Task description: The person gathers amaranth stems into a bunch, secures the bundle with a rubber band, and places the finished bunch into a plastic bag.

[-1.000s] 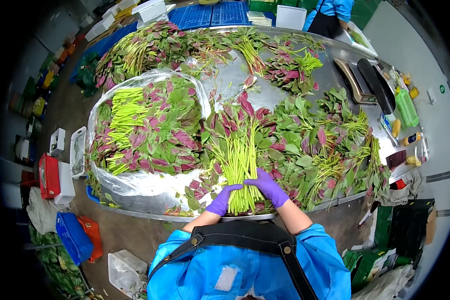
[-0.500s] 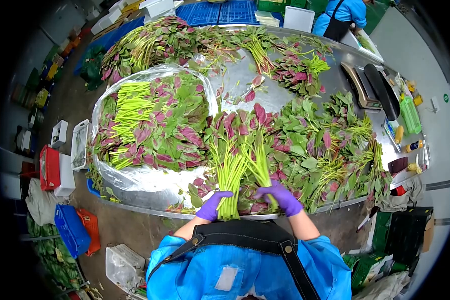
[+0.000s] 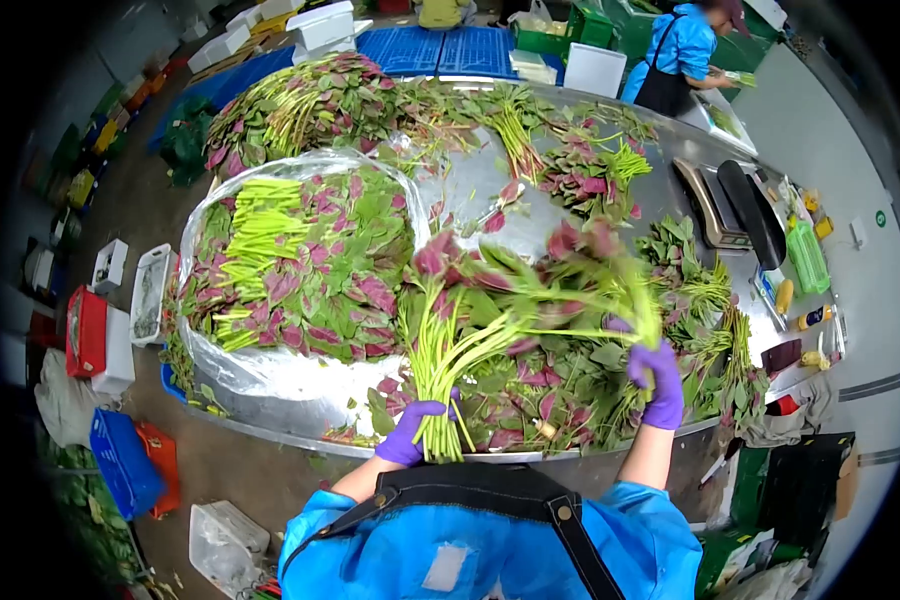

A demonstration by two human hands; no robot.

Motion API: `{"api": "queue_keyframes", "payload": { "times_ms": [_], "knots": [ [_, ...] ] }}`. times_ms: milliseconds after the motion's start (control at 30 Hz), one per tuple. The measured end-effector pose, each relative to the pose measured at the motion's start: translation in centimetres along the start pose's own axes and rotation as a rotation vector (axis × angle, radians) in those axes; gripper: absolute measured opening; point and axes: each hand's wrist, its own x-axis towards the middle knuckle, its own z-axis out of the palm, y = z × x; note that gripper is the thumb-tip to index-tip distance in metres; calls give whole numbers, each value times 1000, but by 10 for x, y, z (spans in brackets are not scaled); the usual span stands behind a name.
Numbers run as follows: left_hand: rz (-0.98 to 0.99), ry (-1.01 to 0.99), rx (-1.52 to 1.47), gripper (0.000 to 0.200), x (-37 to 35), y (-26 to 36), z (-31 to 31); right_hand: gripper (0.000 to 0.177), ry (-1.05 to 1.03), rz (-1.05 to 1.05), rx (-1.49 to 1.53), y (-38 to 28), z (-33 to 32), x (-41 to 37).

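Observation:
Purple gloves cover both hands. Near the table's front edge my left hand [image 3: 408, 434] is closed round the lower stems of a bunch of amaranth [image 3: 438, 365], its red and green leaves pointing away from me. Further right, my right hand [image 3: 660, 385] is closed on a smaller bunch of amaranth stems [image 3: 647, 312], smeared by motion. Its leaves cross toward the left bunch. Loose amaranth [image 3: 570, 385] lies under and between my hands. Left of them, a clear plastic bag [image 3: 198, 250] holds neatly stacked amaranth, cut stems grouped together.
A large amaranth heap [image 3: 315, 105] lies at the back left of the metal table [image 3: 530, 225], with smaller bunches [image 3: 590, 175] behind and to the right. A scale [image 3: 715, 205] stands at right. Beyond it a co-worker [image 3: 675, 55] in blue handles greens over a white box.
My right hand has moved right and slightly away from me, swinging its stems apart from the left bunch. My left hand keeps its hold, slightly further left. The co-worker has straightened up.

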Motion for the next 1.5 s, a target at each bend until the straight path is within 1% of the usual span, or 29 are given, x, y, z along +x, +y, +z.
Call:
{"api": "queue_keyframes", "payload": {
  "times_ms": [33, 67, 133, 167, 267, 400, 467, 533, 567, 600, 633, 667, 733, 800, 867, 933, 967, 1000, 1033, 1067, 1100, 1167, 1200, 1233, 1267, 1300, 1400, 1467, 1500],
  "knots": [
    [20, -33, 5, 39, 1, -6, -11, 45, -17, -82, 196, 0, -2, 1],
    [47, -76, 20, 42, 6, -7, -20, 47, 114, 36, -69, 2, 6, 7],
    [35, 24, 41, 40, 6, -3, -5, 47, 203, 23, -108, -2, -3, 6],
    [54, -13, 18, 40, 7, 0, 1, 48, 208, -53, 66, -5, -22, 2],
    [71, -36, 39, 43, 1, -3, -1, 56, 209, -128, 101, -21, -29, -8],
    [32, -87, -36, 37, -3, 12, 20, 53, 220, -37, -218, -56, -42, -27],
    [171, -49, 28, 38, -7, 20, 51, 53, 275, -250, -148, -68, -52, -34],
    [162, -69, 21, 43, 11, 8, 29, 42, 229, -380, 256, -65, -25, -27],
    [139, -34, 33, 49, 18, 6, 30, 31, 508, -142, 430, -19, -26, -13],
    [142, 34, 165, 53, 16, 8, 47, 22, 430, 7, -39, -13, 30, -13],
    [163, 47, 290, 52, 21, 4, 49, 21, -50, 152, -275, 8, 44, -13],
    [184, 63, 416, 51, 25, 1, 48, 21, -42, 141, -279, -5, 51, -17],
    [237, 126, 451, 44, 24, 2, 45, 22, -113, 368, -264, -39, 60, -26],
    [200, 180, 464, 39, 16, 6, 36, 21, 446, -58, 425, -20, 11, -28],
    [150, 202, 483, 35, 17, 3, 10, 25, -57, -394, 758, -63, -14, -26],
    [111, 184, 392, 36, 12, -1, 6, 20, 151, -453, 690, -71, -7, -23],
    [88, 193, 323, 36, 10, -4, 6, 17, 122, -438, 571, -71, 4, -20],
    [68, 197, 258, 36, 10, -5, 7, 22, 439, -326, 385, -50, 10, -12],
    [49, 182, 223, 37, 15, -11, -5, 17, 476, -235, 201, -29, 20, -8],
    [-3, 176, 228, 38, 12, -8, -2, 20, 264, -226, 236, -8, 34, 0],
    [-37, 164, 149, 38, 15, -9, -7, 20, 280, -65, 262, 19, 58, 5],
    [-97, 107, 17, 42, 12, -11, -2, 26, 8, 305, 268, 73, 93, 5],
    [-103, 110, -31, 42, 18, -14, -9, 29, -8, 422, 180, 93, 117, 6],
    [-121, 85, -1, 42, 18, -14, -9, 37, -101, 489, 252, 125, 124, 6],
    [-137, 59, 29, 42, 19, -12, -9, 38, -69, 579, 348, 168, 130, 8],
    [-202, 97, 91, 42, 15, -8, -6, 38, -92, 584, 342, 168, 134, 5],
    [70, 84, 463, 45, 13, -14, 3, 35, -62, 471, 320, 151, 151, -2],
    [15, 118, 328, 45, 3, -8, 11, 37, -202, 499, 237, 142, 136, 0],
    [-36, 156, 212, 44, 4, -6, -6, 41, -211, 357, 410, 137, 130, -2]
  ]
}}
